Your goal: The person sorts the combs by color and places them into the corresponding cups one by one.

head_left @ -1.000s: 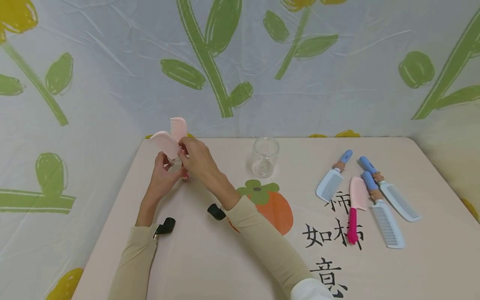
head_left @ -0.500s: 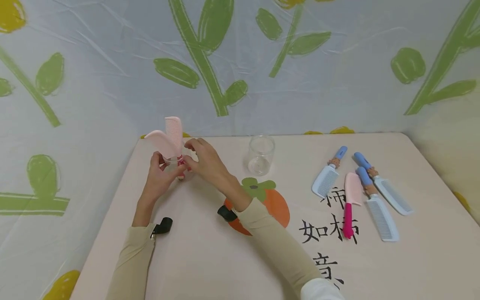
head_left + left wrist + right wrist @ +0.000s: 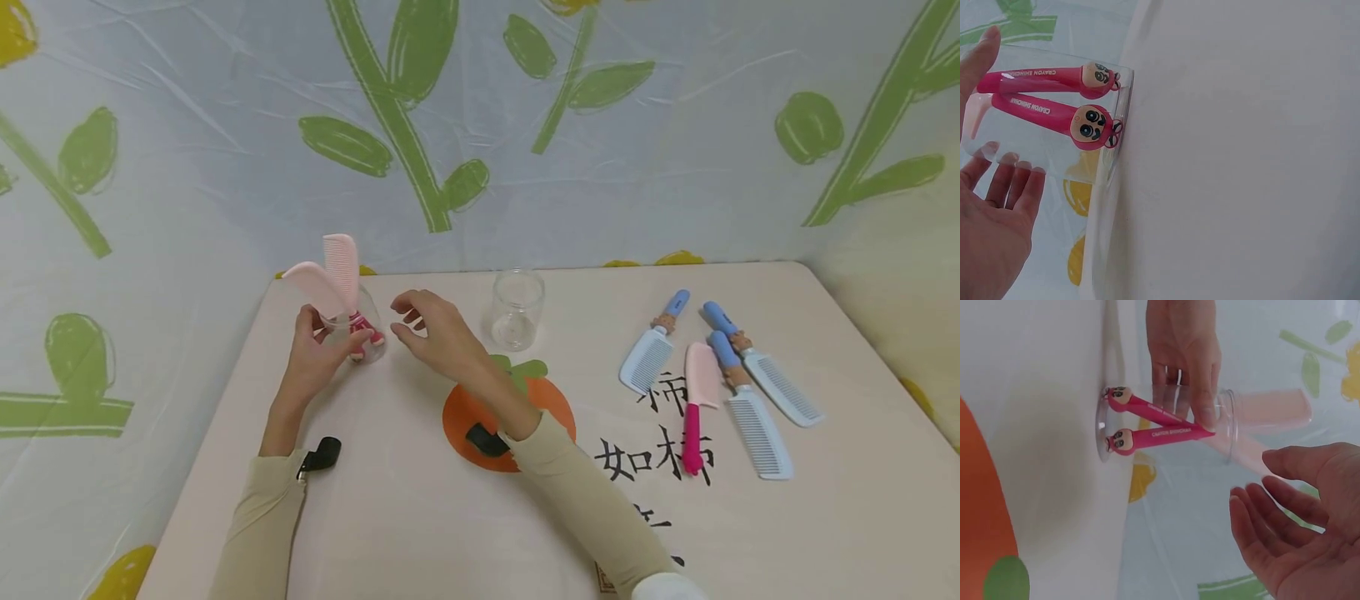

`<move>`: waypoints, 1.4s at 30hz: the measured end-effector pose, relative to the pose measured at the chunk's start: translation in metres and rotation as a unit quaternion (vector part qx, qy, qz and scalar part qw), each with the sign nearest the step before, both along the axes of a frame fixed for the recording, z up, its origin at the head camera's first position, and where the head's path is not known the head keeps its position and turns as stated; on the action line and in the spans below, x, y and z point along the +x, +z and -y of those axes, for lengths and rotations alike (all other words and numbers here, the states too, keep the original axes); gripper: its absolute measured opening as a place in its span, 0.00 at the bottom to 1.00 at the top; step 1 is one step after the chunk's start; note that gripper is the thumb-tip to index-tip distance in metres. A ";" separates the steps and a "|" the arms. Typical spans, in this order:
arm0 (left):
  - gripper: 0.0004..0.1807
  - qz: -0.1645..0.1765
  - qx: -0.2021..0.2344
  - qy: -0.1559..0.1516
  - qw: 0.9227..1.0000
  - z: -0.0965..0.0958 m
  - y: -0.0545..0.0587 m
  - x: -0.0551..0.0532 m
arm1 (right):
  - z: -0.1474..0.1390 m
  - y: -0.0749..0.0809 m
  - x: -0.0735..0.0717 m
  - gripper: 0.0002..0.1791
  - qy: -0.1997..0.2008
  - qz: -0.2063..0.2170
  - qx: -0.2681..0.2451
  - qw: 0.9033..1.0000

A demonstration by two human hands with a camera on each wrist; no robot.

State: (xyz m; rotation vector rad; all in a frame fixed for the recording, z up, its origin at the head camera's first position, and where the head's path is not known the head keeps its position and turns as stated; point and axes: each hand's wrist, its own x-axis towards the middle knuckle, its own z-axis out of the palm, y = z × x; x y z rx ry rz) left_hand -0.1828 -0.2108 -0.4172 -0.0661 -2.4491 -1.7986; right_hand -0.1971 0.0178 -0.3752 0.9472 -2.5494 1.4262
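My left hand [image 3: 315, 367] grips a clear jar [image 3: 372, 310] at the table's back left, thumb on one side and fingers on the other. Inside stand two pink combs, handles down: one comb [image 3: 342, 265] points up and the other comb [image 3: 318, 283] leans left, both heads above the rim. In the left wrist view their dark pink handles [image 3: 1038, 80] end in small cartoon faces at the jar's base. My right hand [image 3: 442, 337] hovers just right of the jar, fingers loosely bent around nothing; the right wrist view shows this hand [image 3: 1291, 519] beside the jar's mouth.
Another clear jar [image 3: 517, 308] stands at the back middle. Several combs lie on the right: a pink comb [image 3: 702, 375] with a dark pink handle, and blue combs [image 3: 648, 358]. A printed persimmon [image 3: 457, 417] marks the tablecloth. A flowered curtain [image 3: 247, 183] rises behind the table.
My right hand has let go of the upright pink comb and drawn away to the right. That comb has sunk into the jar. My left hand stays on the jar.
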 end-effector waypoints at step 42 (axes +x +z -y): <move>0.45 -0.013 0.001 0.003 1.000 0.015 -0.033 -0.016 | -0.100 -0.007 0.035 0.06 -0.020 0.029 0.017 0.999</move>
